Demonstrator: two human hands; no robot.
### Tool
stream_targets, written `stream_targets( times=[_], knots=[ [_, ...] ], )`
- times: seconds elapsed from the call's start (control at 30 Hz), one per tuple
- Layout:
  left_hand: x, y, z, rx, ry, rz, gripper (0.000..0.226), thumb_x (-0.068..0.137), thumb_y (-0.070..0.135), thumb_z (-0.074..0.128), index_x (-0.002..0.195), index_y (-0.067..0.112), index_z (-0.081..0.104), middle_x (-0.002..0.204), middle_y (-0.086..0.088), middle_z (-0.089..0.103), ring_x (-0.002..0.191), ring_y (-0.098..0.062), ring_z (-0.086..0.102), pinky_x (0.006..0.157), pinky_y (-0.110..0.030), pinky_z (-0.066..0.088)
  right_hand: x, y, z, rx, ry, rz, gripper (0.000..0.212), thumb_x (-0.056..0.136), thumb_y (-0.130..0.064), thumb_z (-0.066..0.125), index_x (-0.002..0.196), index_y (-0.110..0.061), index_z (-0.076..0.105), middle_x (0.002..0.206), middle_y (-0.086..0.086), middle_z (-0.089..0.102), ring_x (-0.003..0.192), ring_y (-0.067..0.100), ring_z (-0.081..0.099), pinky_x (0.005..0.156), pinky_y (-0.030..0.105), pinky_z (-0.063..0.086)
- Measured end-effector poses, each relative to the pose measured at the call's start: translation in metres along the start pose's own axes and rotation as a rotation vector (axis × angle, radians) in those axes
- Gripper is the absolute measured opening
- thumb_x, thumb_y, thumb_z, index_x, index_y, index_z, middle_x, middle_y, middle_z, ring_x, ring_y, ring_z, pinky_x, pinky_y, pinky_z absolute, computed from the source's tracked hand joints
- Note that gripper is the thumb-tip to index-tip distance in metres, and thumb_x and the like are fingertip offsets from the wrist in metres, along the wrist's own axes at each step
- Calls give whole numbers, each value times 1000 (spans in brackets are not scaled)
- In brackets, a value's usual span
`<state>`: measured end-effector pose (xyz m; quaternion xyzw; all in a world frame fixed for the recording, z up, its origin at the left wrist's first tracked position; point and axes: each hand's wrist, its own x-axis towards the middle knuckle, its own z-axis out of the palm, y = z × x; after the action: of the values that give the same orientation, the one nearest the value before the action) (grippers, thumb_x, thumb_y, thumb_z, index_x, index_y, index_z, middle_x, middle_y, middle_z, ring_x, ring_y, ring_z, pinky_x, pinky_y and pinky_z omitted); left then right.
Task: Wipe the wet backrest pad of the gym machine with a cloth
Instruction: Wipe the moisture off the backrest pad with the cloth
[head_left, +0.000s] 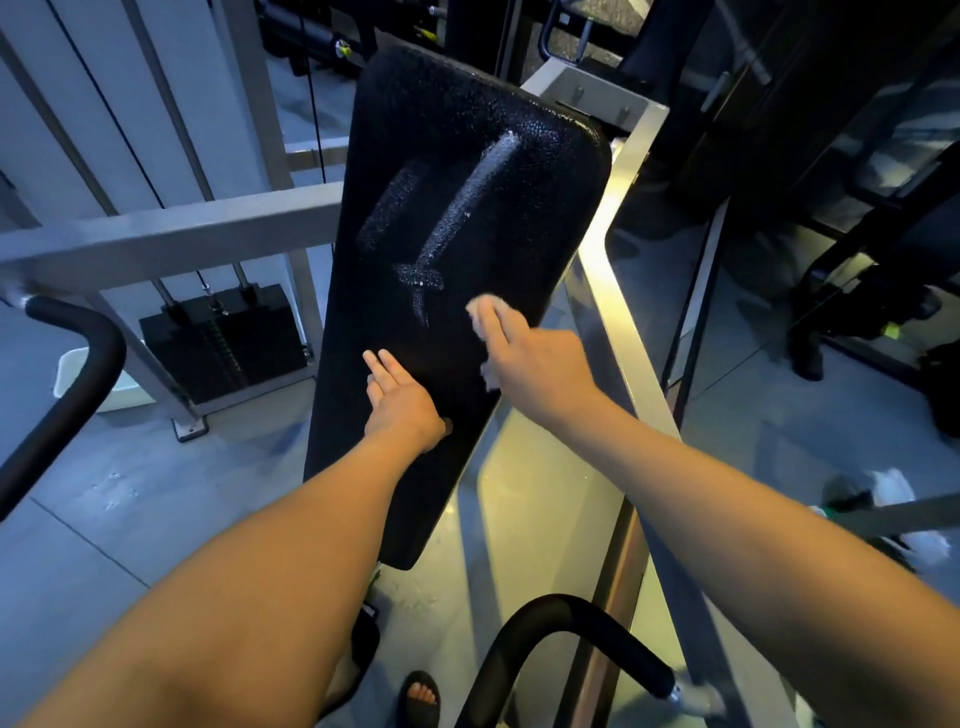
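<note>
Seen from the head view, the long black textured backrest pad slants up the centre of the frame, with pale wet streaks across its upper middle. The right hand lies flat, fingers stretched out, pressing a small pale crumpled cloth to the pad just below and right of the streaks. The left hand rests flat on the pad lower down, holding nothing. Wiping looks under way; the next stroke, I'd say, needs the cloth pushed up through the streaks with steady pressure.
</note>
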<state>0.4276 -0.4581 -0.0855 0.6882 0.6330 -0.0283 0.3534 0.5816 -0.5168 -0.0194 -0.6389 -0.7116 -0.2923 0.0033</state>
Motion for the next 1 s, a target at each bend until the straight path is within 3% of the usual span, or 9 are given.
stream_targets(
  times=[0.1, 0.23, 0.43, 0.53, 0.63, 0.7, 0.77, 0.87, 1.0],
  knots=[
    [-3, 1, 1, 10, 21, 4, 133, 85, 33, 80, 149, 3, -32, 158, -13, -38, 154, -30, -8, 115, -39, 32, 9, 18, -26, 110, 15, -42, 50, 88, -27, 74, 135, -14, 60, 119, 3, 67, 47, 23, 57, 40, 21, 30],
    [-1, -3, 2, 5, 23, 28, 134, 84, 36, 80, 149, 5, -34, 158, -12, -39, 154, -31, -7, 116, -41, 31, 60, 77, -65, -17, 297, 183, 53, 90, -33, 67, 140, -16, 60, 107, 7, 69, 51, 26, 59, 44, 22, 27],
    [3, -21, 9, -20, 100, 120, 132, 82, 43, 80, 154, 9, -26, 162, -6, -31, 153, -29, 4, 114, -42, 35, 45, 42, -22, 19, 241, 144, 54, 102, -13, 29, 153, -3, 41, 151, 15, 52, 85, 30, 73, 47, 30, 45],
    [5, -28, 11, 4, 121, 151, 131, 81, 47, 80, 156, 9, -21, 164, -4, -27, 151, -29, 9, 115, -43, 36, 8, -1, 8, 78, 106, 81, 63, 105, -14, 2, 155, -3, 38, 154, 14, 49, 80, 20, 72, 46, 27, 39],
    [8, -28, 8, 23, 113, 155, 128, 82, 47, 78, 156, 9, -19, 165, -6, -26, 150, -30, 12, 115, -43, 36, -25, -34, 34, 87, 16, 21, 50, 106, -18, 35, 154, -5, 43, 153, 8, 52, 62, 12, 66, 45, 25, 27],
    [9, -27, 2, 41, 88, 156, 123, 86, 42, 77, 156, 10, -19, 165, -7, -25, 150, -30, 14, 115, -41, 36, -39, -44, 42, 97, -71, -38, 66, 90, -26, 72, 150, -9, 50, 148, 4, 56, 56, 12, 63, 40, 21, 34],
    [9, -28, -5, 50, 64, 159, 116, 90, 35, 73, 157, 10, -18, 165, -8, -24, 150, -31, 17, 116, -42, 37, -47, -44, 39, 114, -183, -69, 73, 83, -26, 83, 148, -13, 54, 144, 2, 59, 51, 16, 60, 40, 21, 43],
    [7, -31, -18, 26, 80, 211, 96, 97, 31, 64, 159, 7, -5, 168, -12, -11, 146, -34, 29, 110, -41, 41, -34, -22, 19, 194, -98, -35, 55, 92, -23, 69, 144, -18, 55, 134, 0, 63, 50, 21, 60, 41, 24, 40],
    [9, -44, -31, -172, 307, 267, 71, 99, 30, 61, 157, 6, 25, 164, -15, 22, 145, -33, 34, 114, -40, 36, 9, 21, -22, 113, 165, 152, 52, 100, -18, 40, 150, -12, 49, 136, 6, 64, 59, 27, 62, 46, 25, 28]
  ],
)
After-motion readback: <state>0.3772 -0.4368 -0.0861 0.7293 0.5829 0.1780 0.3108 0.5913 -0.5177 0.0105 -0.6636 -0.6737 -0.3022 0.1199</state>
